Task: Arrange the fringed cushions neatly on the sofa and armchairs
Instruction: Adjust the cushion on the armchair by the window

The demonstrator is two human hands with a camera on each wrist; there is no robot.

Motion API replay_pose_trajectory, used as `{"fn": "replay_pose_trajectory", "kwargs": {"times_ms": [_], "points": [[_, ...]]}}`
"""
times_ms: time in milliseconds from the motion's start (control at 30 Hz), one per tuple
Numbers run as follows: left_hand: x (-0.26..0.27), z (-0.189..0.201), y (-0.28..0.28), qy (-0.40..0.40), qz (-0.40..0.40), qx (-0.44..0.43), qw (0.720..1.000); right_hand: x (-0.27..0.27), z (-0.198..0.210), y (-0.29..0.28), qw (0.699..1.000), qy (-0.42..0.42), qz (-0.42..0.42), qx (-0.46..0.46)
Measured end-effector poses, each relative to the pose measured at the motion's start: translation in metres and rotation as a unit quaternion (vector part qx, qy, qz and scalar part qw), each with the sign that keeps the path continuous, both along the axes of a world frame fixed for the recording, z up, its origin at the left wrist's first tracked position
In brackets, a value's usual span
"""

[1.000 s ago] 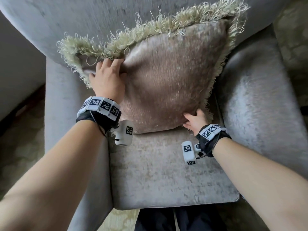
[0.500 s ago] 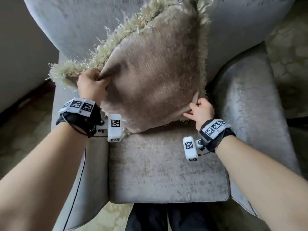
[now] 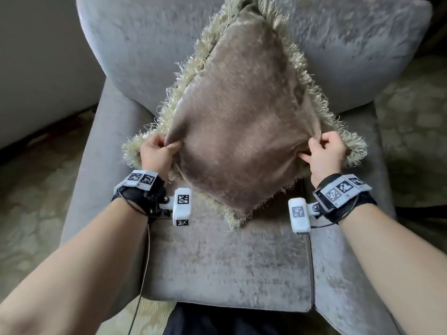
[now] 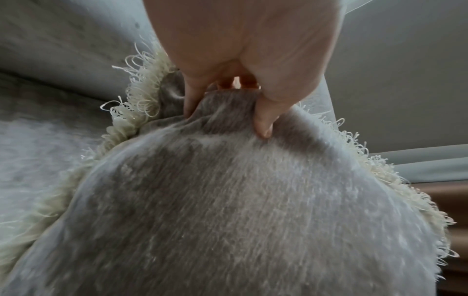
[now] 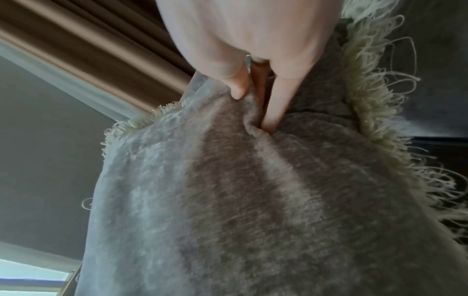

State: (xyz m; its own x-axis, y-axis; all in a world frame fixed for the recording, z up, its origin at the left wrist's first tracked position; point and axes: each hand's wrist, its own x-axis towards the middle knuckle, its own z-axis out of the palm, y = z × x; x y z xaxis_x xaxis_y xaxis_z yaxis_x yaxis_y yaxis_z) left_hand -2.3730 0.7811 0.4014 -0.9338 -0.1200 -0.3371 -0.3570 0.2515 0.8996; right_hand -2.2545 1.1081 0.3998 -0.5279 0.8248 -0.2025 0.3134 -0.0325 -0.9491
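Rotated onto its corner, cushion (image 3: 242,131) gripped by both hands.

A patterned beige carpet (image 3: 36,213) covers the floor on both sides. A pale wall (image 3: 36,56) stands at the left. Brown curtain folds (image 5: 83,50) hang beside a bright window (image 5: 30,274).

Grey velvet armchair (image 3: 217,274); fringed cushion (image 3: 242,122) on seat, stood on corner, leaning vs backrest.
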Motion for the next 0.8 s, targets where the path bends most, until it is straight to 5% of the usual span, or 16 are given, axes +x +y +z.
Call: {"fn": "replay_pose_trajectory", "kwargs": {"times_ms": [567,800], "points": [[-0.052,-0.028,0.014,0.061,-0.049,-0.133,0.988,-0.034,-0.031,0.009,0.999,-0.035,-0.002,0.010],[-0.057,-0.044,0.010,-0.002,-0.061,-0.198,0.978,-0.042,-0.054,0.016,0.993,-0.107,0.030,-0.033]]}}
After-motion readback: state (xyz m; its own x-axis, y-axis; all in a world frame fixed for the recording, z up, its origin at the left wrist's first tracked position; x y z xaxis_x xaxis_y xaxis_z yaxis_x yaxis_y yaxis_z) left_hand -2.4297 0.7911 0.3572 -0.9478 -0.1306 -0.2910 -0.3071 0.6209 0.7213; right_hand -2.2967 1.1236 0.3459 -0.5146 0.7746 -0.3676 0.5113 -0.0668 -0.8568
